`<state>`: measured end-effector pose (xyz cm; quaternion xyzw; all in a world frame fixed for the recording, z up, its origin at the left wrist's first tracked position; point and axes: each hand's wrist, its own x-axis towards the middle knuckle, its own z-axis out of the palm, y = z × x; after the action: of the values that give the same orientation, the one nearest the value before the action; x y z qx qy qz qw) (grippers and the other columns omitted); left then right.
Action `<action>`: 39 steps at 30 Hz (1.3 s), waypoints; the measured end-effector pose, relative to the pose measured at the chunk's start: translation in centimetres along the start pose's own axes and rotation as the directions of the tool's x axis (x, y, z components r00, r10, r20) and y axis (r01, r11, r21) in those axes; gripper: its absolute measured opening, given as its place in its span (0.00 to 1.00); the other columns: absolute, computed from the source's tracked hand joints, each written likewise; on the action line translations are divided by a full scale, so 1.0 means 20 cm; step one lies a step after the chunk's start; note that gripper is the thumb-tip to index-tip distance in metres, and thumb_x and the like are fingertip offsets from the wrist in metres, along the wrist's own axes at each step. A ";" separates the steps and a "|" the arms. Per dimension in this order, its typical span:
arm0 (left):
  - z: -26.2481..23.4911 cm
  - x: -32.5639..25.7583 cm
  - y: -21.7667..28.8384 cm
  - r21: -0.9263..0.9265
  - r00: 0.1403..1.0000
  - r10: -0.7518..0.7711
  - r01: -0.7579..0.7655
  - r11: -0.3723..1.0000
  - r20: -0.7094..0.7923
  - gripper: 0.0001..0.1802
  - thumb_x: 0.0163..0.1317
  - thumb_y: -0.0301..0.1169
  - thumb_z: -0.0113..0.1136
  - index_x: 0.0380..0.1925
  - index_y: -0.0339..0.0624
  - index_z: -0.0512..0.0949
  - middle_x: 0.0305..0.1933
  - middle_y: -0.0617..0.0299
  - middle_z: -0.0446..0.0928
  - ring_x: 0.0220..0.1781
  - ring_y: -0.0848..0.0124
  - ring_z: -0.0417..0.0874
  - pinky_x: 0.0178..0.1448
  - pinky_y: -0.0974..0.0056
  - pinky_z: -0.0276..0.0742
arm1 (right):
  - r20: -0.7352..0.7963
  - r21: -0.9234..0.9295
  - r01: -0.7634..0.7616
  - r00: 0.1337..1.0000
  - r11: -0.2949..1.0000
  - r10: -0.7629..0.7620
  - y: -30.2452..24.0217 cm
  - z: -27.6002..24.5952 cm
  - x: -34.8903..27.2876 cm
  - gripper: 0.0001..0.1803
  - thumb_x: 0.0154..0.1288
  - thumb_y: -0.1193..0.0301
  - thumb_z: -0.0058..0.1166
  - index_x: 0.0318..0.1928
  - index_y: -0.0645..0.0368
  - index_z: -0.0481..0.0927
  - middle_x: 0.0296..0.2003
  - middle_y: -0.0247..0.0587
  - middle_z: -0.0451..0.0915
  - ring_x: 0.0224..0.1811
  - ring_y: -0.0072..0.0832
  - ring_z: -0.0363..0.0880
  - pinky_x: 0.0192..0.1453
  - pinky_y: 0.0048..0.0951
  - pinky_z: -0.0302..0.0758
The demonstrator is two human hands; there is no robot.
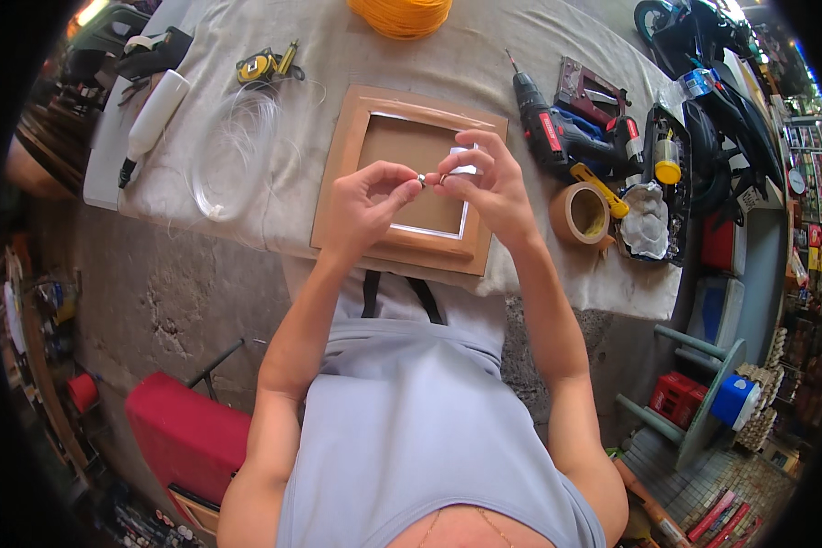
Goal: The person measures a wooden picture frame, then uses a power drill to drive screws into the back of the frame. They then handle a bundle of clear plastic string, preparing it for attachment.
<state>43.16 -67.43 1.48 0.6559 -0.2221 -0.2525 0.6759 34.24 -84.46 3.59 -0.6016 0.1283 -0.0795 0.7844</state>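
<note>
Head view: left hand (367, 196) and right hand (480, 178) raised together over wooden picture frame (347, 164) on cloth-covered tabletop (521, 55), each pinching one end of small metal fitting (426, 180), kept near frame. Drill (548, 128) and tape roll (580, 215) within right reach.

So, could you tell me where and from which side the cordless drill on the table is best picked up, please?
Probably by its black-and-red handle. The cordless drill lies flat on the cloth-covered table, bit pointing away, handle jutting toward the right. The right hand could come from above, clear of the tape roll.
</note>
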 end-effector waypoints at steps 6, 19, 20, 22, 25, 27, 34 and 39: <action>0.07 -0.03 0.09 -0.126 0.992 0.083 -0.094 0.988 -0.090 0.08 0.58 0.19 0.64 0.38 0.31 0.81 0.37 0.57 0.82 0.39 0.75 0.82 0.46 0.71 0.78 | -0.081 0.007 0.250 0.965 0.968 -0.249 0.00 0.05 -0.03 0.21 0.58 0.87 0.56 0.52 0.63 0.69 0.37 0.43 0.81 0.41 0.30 0.82 0.48 0.33 0.80; 0.12 -0.07 0.05 -0.558 0.986 -0.136 0.061 0.827 -0.093 0.04 0.61 0.21 0.60 0.35 0.32 0.78 0.32 0.53 0.82 0.32 0.69 0.85 0.36 0.66 0.85 | -0.053 -0.571 0.533 0.734 0.624 -0.677 0.00 0.20 -0.11 0.09 0.55 0.84 0.60 0.38 0.62 0.81 0.35 0.42 0.83 0.38 0.32 0.84 0.44 0.27 0.80; 0.11 -0.07 0.04 -0.601 0.982 -0.180 0.106 0.792 -0.063 0.04 0.60 0.21 0.60 0.35 0.32 0.78 0.32 0.53 0.82 0.31 0.69 0.85 0.36 0.66 0.85 | -0.015 -0.594 0.558 0.712 0.579 -0.702 -0.02 0.21 -0.12 0.09 0.54 0.84 0.60 0.37 0.61 0.81 0.35 0.42 0.84 0.37 0.33 0.84 0.44 0.28 0.80; 0.08 -0.07 0.03 -0.665 0.969 -0.248 0.196 0.721 0.017 0.03 0.60 0.21 0.58 0.34 0.33 0.78 0.31 0.53 0.82 0.31 0.67 0.85 0.35 0.65 0.85 | 0.067 -0.620 0.610 0.668 0.493 -0.741 -0.02 0.20 -0.13 0.10 0.53 0.83 0.60 0.37 0.61 0.81 0.35 0.42 0.83 0.36 0.36 0.83 0.43 0.29 0.80; 0.05 -0.08 0.02 -0.716 0.944 -0.303 0.304 0.628 0.134 0.03 0.60 0.20 0.55 0.33 0.35 0.77 0.29 0.54 0.81 0.29 0.65 0.85 0.34 0.64 0.86 | 0.198 -0.616 0.682 0.618 0.394 -0.761 -0.01 0.18 -0.13 0.12 0.52 0.82 0.59 0.39 0.60 0.81 0.36 0.40 0.81 0.34 0.37 0.80 0.40 0.32 0.79; 0.04 -0.08 0.03 -0.743 0.931 -0.321 0.336 0.579 0.171 0.02 0.59 0.20 0.56 0.32 0.34 0.77 0.28 0.54 0.81 0.28 0.66 0.85 0.34 0.64 0.85 | 0.285 -0.594 0.720 0.604 0.357 -0.744 -0.03 0.17 -0.13 0.13 0.51 0.82 0.58 0.40 0.59 0.81 0.37 0.40 0.80 0.35 0.37 0.79 0.41 0.33 0.79; 0.05 -0.09 0.02 -0.717 0.961 -0.264 0.241 0.654 0.082 0.02 0.59 0.21 0.57 0.33 0.34 0.77 0.29 0.54 0.81 0.28 0.66 0.85 0.34 0.65 0.86 | 0.261 -0.646 0.634 0.707 0.425 -0.657 -0.05 0.19 -0.19 0.14 0.53 0.82 0.58 0.42 0.60 0.80 0.38 0.42 0.77 0.35 0.39 0.78 0.41 0.34 0.78; 0.06 -0.11 0.00 -0.639 0.976 -0.217 0.170 0.751 0.004 0.04 0.61 0.20 0.58 0.36 0.34 0.79 0.32 0.52 0.83 0.31 0.65 0.86 0.36 0.64 0.86 | 0.224 -0.660 0.600 0.731 0.452 -0.644 -0.05 0.18 -0.16 0.10 0.56 0.81 0.59 0.41 0.63 0.80 0.38 0.45 0.80 0.37 0.39 0.82 0.39 0.32 0.79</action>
<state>40.64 -66.98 1.50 0.4168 -0.0308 -0.3579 0.8350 32.24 -80.51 5.79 -0.8509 -0.0577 -0.3239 0.4095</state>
